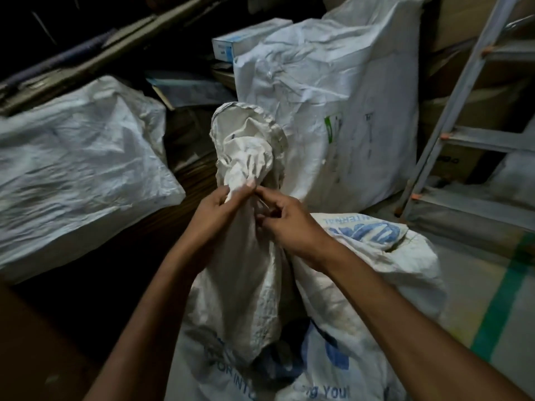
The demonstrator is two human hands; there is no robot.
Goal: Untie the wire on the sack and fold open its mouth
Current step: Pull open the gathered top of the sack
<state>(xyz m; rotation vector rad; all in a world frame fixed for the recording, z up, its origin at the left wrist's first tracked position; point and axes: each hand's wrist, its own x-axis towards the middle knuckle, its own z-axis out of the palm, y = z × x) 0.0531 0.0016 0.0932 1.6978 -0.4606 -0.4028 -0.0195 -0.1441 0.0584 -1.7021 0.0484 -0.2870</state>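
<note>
A white woven sack (249,285) with blue print stands upright in the middle of the head view. Its neck is gathered tight, and the crumpled mouth (246,143) flares above the tie. My left hand (214,215) grips the bunched neck from the left. Close against it on the right, my right hand (286,224) pinches the thin wire (262,204) wound round the neck. Most of the wire is hidden by my fingers and the folds.
A big white sack (75,169) lies to the left and a tall white wrapped bundle (333,111) stands behind. A metal ladder (463,111) leans at the right over a floor with a green stripe (503,299). Boxes (246,39) and dark shelving fill the back.
</note>
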